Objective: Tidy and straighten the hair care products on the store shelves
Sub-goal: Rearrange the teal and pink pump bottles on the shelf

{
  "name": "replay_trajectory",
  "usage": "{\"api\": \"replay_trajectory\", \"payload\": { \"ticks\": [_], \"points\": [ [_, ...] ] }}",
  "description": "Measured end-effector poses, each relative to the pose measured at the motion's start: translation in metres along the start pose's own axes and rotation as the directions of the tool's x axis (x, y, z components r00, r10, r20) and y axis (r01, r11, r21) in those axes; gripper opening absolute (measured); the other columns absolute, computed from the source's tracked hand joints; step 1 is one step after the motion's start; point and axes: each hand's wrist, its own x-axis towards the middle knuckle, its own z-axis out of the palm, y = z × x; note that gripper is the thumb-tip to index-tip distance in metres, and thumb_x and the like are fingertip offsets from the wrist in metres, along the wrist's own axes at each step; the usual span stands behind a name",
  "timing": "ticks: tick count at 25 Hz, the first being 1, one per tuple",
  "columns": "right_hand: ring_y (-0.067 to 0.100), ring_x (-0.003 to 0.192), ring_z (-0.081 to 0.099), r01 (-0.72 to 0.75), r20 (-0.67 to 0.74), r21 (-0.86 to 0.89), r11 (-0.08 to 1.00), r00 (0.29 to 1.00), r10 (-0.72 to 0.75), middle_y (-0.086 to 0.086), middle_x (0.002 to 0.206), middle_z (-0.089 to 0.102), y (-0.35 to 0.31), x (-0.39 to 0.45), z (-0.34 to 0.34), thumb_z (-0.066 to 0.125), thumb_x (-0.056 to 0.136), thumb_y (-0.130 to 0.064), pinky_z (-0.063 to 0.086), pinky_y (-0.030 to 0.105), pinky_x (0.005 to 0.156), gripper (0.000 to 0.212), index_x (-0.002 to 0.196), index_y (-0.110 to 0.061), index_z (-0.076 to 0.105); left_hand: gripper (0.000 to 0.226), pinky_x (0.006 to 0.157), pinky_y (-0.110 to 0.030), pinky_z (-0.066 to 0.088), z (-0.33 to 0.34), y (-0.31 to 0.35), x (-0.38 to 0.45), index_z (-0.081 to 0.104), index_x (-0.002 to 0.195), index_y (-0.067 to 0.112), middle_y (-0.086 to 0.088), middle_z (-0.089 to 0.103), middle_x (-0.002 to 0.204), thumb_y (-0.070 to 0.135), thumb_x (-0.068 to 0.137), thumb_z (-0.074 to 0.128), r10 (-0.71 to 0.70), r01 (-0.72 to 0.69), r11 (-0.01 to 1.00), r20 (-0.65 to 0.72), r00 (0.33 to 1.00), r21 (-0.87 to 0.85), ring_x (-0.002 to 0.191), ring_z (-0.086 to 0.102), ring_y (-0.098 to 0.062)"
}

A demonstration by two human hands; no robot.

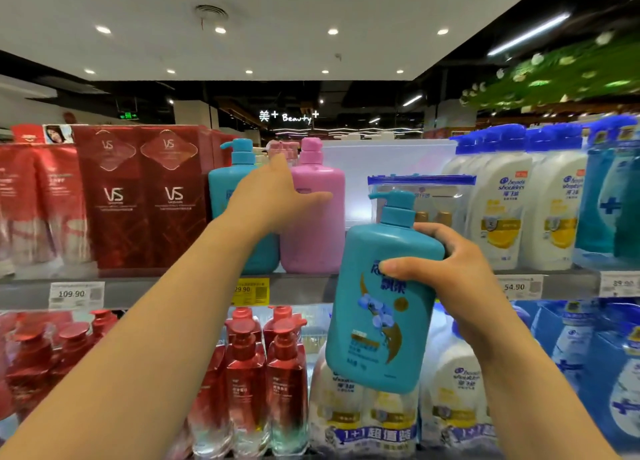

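Left hand: the left hand (277, 196) is stretched out on a long straight forearm toward 12 o'clock, at the upper shelf (311, 288). Its fingers are spread and straight, gripping nothing; the thumb lies across the front of the pink bottle (317, 217) and the index finger points up between the two pump tops.
Right hand: the right hand (446, 279) is raised at about 4 o'clock from the left one, wrist bent, holding the teal bottle (381, 307) in the air in front of the shelf edge. Its thumb presses the label face and its fingers curl round the far shoulder of the bottle.
Teal bottle: smooth matt plastic, broad and flat-sided with rounded corners, pump top of the same colour, tilted with its base swung toward 7 o'clock. The label shows blue flowers and a gold crescent.
Pink bottle: same rounded slab shape, glossy, upright on the upper shelf.
Shelf twin: a second teal pump bottle (225, 189) stands upright just beside the pink one, at its 9 o'clock, partly behind the left forearm.
Neighbours: red VS boxes (145, 200), flat-faced cardboard, at 9 o'clock; white bottles with blue caps (519, 210) at 3 o'clock; a clear zip pouch (433, 196) behind the held bottle.
Lower shelf: glossy red pump bottles (263, 373).
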Motion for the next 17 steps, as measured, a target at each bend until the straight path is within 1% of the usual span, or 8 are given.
{"api": "replay_trajectory", "payload": {
  "ticks": [2,5,7,9,11,13,15,17],
  "points": [
    [0.022,0.081,0.077,-0.003,0.010,-0.027,1.000,1.000,0.003,-0.001,0.094,0.078,0.001,0.000,0.001,0.094,0.041,-0.030,0.060,0.027,0.060,0.073,0.108,-0.026,0.067,0.076,0.066,-0.041,0.056,-0.002,0.000,0.007,0.049,0.113,0.018,-0.001,0.063,0.099,0.075,0.065,0.067,0.002,-0.002,0.999,-0.014,1.000,0.032,0.073,0.065,-0.021],
    [0.021,0.081,0.077,-0.004,0.020,-0.048,0.999,1.000,0.005,-0.002,0.093,0.078,0.001,-0.002,0.003,0.092,0.047,-0.024,0.060,0.027,0.061,0.068,0.109,-0.026,0.066,0.072,0.059,-0.033,0.047,0.001,0.005,0.015,0.057,0.096,0.017,-0.002,0.060,0.091,0.081,0.063,0.063,0.040,-0.033,0.989,-0.044,0.998,0.145,0.078,0.060,-0.021],
    [0.020,0.080,0.077,0.003,0.016,-0.048,0.999,1.000,-0.002,-0.003,0.092,0.078,0.000,-0.004,0.004,0.092,0.047,-0.023,0.059,0.025,0.060,0.068,0.109,-0.025,0.066,0.080,0.062,-0.034,0.051,0.003,0.011,0.018,0.055,0.107,0.015,-0.002,0.060,0.096,0.082,0.063,0.063,0.037,-0.038,0.990,0.010,0.999,0.132,0.080,0.062,-0.023],
    [0.020,0.080,0.077,0.004,0.016,-0.046,0.999,1.000,-0.004,-0.003,0.092,0.078,-0.001,-0.007,0.007,0.093,0.045,-0.024,0.059,0.024,0.060,0.069,0.109,-0.025,0.066,0.081,0.061,-0.036,0.057,0.001,0.013,0.022,0.046,0.114,0.016,0.001,0.063,0.092,0.076,0.065,0.068,0.019,-0.021,0.999,0.069,0.997,0.034,0.066,0.069,-0.020],
    [0.019,0.081,0.077,0.004,0.007,-0.071,0.997,1.000,-0.004,-0.006,0.092,0.078,-0.002,-0.011,0.010,0.094,0.041,-0.031,0.061,0.027,0.062,0.072,0.108,-0.028,0.066,0.073,0.057,-0.037,0.058,-0.002,0.012,0.026,0.043,0.111,0.016,0.002,0.066,0.084,0.068,0.069,0.073,0.018,-0.012,0.999,0.117,0.993,-0.053,0.050,0.068,-0.013],
    [0.017,0.081,0.077,0.005,-0.023,-0.117,0.993,1.000,-0.007,-0.009,0.093,0.078,-0.001,-0.014,0.014,0.093,0.038,-0.041,0.063,0.035,0.067,0.073,0.105,-0.033,0.066,0.071,0.063,-0.041,0.060,-0.003,0.012,0.029,0.047,0.110,0.014,-0.002,0.069,0.084,0.066,0.069,0.074,0.027,-0.022,0.999,0.157,0.987,-0.034,0.057,0.070,-0.017],
    [0.015,0.082,0.077,-0.003,-0.053,-0.163,0.987,0.999,-0.006,-0.011,0.094,0.077,0.000,-0.017,0.018,0.093,0.038,-0.045,0.064,0.041,0.072,0.072,0.104,-0.037,0.065,0.069,0.070,-0.041,0.059,-0.004,0.012,0.029,0.056,0.104,0.013,-0.005,0.069,0.090,0.069,0.067,0.073,0.064,-0.081,0.992,0.176,0.982,0.095,0.072,0.068,-0.021],
    [0.011,0.083,0.076,-0.010,-0.086,-0.248,0.969,0.996,-0.011,-0.017,0.095,0.075,0.002,-0.022,0.022,0.092,0.038,-0.051,0.063,0.042,0.074,0.070,0.102,-0.044,0.063,0.071,0.070,-0.038,0.055,-0.008,0.010,0.029,0.060,0.099,0.016,-0.003,0.066,0.091,0.073,0.058,0.076,0.102,-0.134,0.975,0.179,0.979,0.180,0.078,0.062,-0.020]
  ]
}}
